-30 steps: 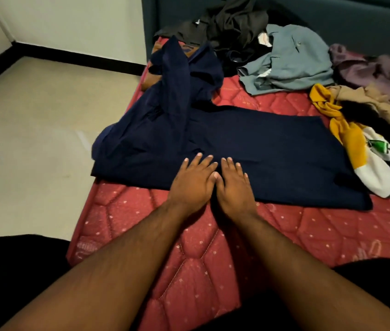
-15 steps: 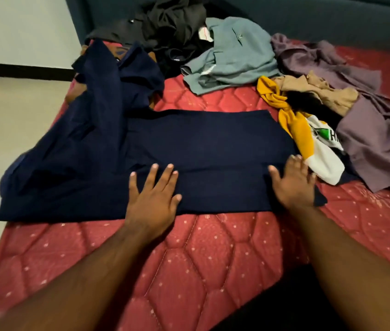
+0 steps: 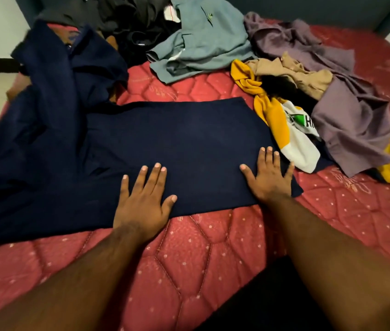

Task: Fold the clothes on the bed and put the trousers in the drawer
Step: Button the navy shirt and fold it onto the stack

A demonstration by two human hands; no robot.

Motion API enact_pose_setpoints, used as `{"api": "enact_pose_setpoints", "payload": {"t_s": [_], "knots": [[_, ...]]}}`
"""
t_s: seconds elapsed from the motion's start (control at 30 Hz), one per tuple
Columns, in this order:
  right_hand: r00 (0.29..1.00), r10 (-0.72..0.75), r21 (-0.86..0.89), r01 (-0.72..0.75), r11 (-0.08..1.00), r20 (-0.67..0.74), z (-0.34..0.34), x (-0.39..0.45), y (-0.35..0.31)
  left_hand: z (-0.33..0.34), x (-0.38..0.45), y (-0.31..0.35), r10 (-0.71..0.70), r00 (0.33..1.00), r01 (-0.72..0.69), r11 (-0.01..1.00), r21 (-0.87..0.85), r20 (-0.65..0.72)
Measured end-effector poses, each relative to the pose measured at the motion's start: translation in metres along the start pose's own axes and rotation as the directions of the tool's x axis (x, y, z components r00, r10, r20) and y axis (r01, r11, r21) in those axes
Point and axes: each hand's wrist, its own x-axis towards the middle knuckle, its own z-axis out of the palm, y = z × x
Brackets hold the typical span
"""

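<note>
**Smoothing the navy garment flat before the fold**

At the left, the navy garment (image 3: 165, 149) bunches up in loose ridges and runs off the frame edge; the flat panel lies across the near part of the red mattress (image 3: 213, 259). The left hand (image 3: 143, 201) rests on its near edge, palm down, fingers straight and spread, gripping nothing. The right hand (image 3: 269, 177) lies likewise flat and open on the panel's right end, just beside the yellow-and-white shirt (image 3: 292, 144).

To my eye the flattening wants both palms pushed outward together, then the rumpled left portion drawn straight before anything is folded over, or creases will be trapped inside.

Whether this dark piece is trousers or a top I cannot tell; its left part is heaped and cut off. No drawer shows anywhere. The black heap (image 3: 122, 17) at the head of the bed is too dim to sort into separate garments.
</note>
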Motion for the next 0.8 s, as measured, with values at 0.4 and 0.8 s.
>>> {"api": "enact_pose_setpoints", "payload": {"t_s": [0.4, 0.8], "knots": [[0.998, 0.009, 0.151, -0.017, 0.988, 0.055, 0.005, -0.015, -0.017, 0.001, -0.001, -0.006, 0.019, 1.000, -0.019, 1.000, -0.024, 0.013], [0.940, 0.246, 0.408, -0.326, 0.853, 0.238, -0.065, 0.009, 0.043, -0.002, 0.000, -0.002, 0.011, 0.999, -0.012, 1.000, 0.007, 0.037]]}}
